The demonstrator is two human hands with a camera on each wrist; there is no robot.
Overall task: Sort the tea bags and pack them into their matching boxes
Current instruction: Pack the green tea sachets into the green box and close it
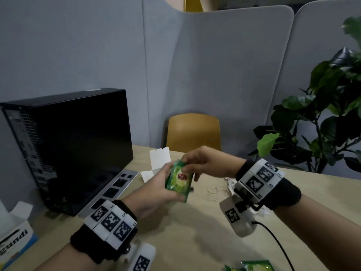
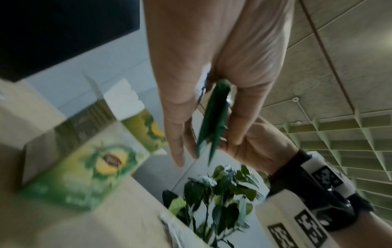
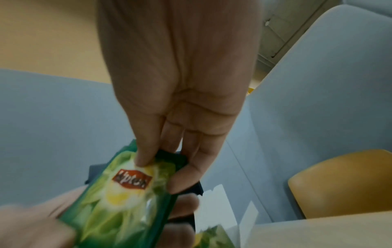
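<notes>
- The left hand [image 1: 156,190] is raised above the tabletop [image 1: 195,237], palm up, fingers and thumb curled around the lower part of a small stack of green Lipton tea bags [image 1: 178,180].
- The right hand [image 1: 207,163] comes in from the right and pinches the top edge of the same stack, thumb on the printed face, fingers behind it.
- From the left wrist view the packets show edge-on, at least two thin green sachets side by side between the fingers [image 2: 239,117].
- From the right wrist view the front sachet shows a red Lipton logo over a yellow-green fruit picture; the right thumb [image 3: 146,151] presses just above that logo.
- Behind the hands an open tea box with white flaps [image 1: 159,157] stands on the tabletop; in the left wrist view two green and yellow tea boxes [image 2: 84,167] stand close together, both blurred.
- More green tea bags [image 1: 256,266] lie at the near edge of the tabletop, right of centre.
- A loose tangle of strings and paper tags [image 1: 220,189] lies under the right wrist.
- A black computer tower [image 1: 74,145] stands to the left, with a tissue box [image 1: 13,235] at the near-left corner.
- A mustard-yellow chair [image 1: 193,132] sits at the far side, and a leafy plant [image 1: 322,118] on the right.
</notes>
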